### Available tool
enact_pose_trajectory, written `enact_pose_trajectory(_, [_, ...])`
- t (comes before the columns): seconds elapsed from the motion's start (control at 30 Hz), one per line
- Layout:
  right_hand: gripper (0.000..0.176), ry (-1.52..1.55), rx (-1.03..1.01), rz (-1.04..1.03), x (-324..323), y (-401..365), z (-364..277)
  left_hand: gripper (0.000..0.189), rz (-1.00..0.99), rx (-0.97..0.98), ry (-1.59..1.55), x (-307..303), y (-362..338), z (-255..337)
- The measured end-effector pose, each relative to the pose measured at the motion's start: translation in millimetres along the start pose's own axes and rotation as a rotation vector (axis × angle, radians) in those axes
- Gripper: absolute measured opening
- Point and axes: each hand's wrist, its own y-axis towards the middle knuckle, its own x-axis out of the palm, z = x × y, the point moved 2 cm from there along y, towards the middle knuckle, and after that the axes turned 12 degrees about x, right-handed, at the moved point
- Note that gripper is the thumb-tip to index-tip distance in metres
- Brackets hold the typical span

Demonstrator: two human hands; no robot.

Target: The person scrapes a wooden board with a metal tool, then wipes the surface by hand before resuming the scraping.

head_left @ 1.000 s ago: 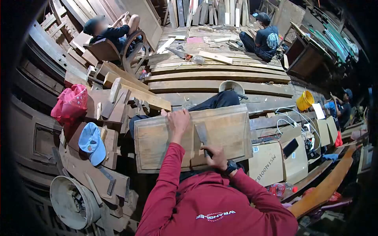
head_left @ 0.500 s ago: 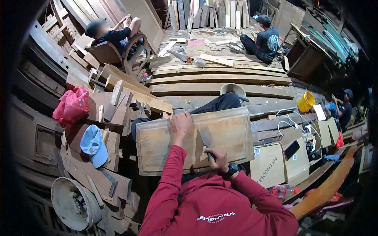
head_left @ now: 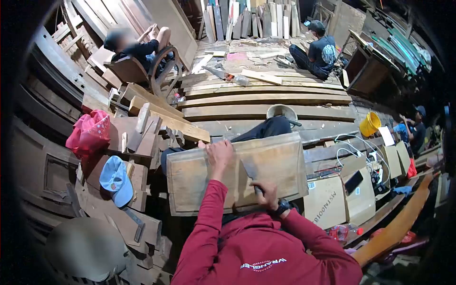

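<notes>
Across my lap lies a wooden panel (head_left: 199,183) with bevelled edges, its surface a patchy light brown. My left hand (head_left: 220,154) grips its far edge, fingers curled over the rim. A putty knife (head_left: 248,168) is in my right hand (head_left: 267,195), which is closed round the handle near the panel's near side. The blade points away from me over the middle of the panel and looks narrow from this angle. A dark watch is on my right wrist.
Left of me, wood pieces carry a blue cap (head_left: 116,180) and a pink bag (head_left: 89,132). Cardboard (head_left: 324,199) with a phone (head_left: 353,182) and cables lies right. A pail (head_left: 281,112) stands beyond the panel. Two people sit at the back; another is far right.
The putty knife's blade has turned and now shows a narrower side. The panel's near edge sits slightly lower in view. My left hand keeps its hold on the far edge.
</notes>
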Motion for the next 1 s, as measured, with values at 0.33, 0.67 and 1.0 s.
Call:
enact_pose_trajectory(0.33, [0.035, -0.059, -0.034, -0.06, 5, -3, -5, 0.05, 0.027, 0.009, -0.014, 5, -1, -2])
enact_pose_trajectory(0.67, [0.03, -0.073, -0.061, -0.074, 8, -3, -7, 0.053, -0.008, -0.007, -0.074, -10, -4, 4])
enact_pose_trajectory(1.0, [0.03, -0.091, -0.053, -0.024, 7, 9, -19, 0.052, -0.017, -0.015, -0.011, 7, -2, -2])
